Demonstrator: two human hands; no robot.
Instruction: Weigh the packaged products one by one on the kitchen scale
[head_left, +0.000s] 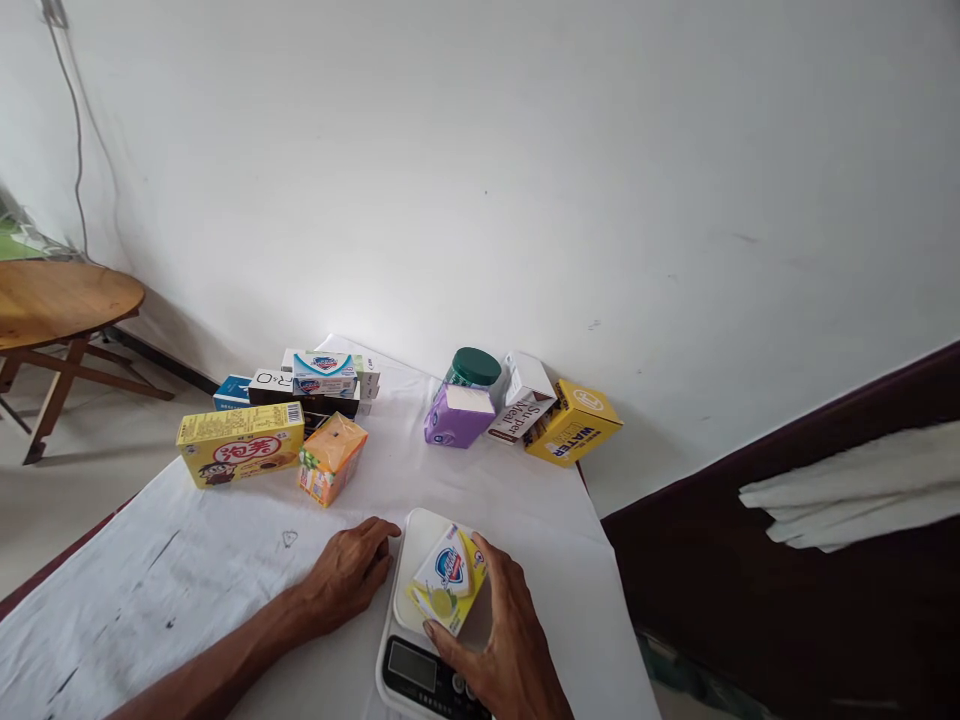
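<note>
My right hand (502, 635) grips a yellow-and-white soap box (448, 580) with the thumb at its near edge and the fingers along its far right side. The box is over the white plate of a kitchen scale (411, 535); whether its underside touches the plate is hidden. Below the plate, the scale's dark display (412, 665) shows no readable figures, and my right hand partly covers the buttons. My left hand (351, 578) rests on the white cloth beside the scale's left edge, empty, with its fingers loosely bent and apart.
On the white tablecloth (225, 560), a yellow snack box (240, 448), an orange tissue pack (331, 460) and stacked boxes (325, 375) stand left. A purple pack (459, 415), a green-lidded jar (475, 367), a white box (525, 390) and a yellow box (576, 422) stand near the wall.
</note>
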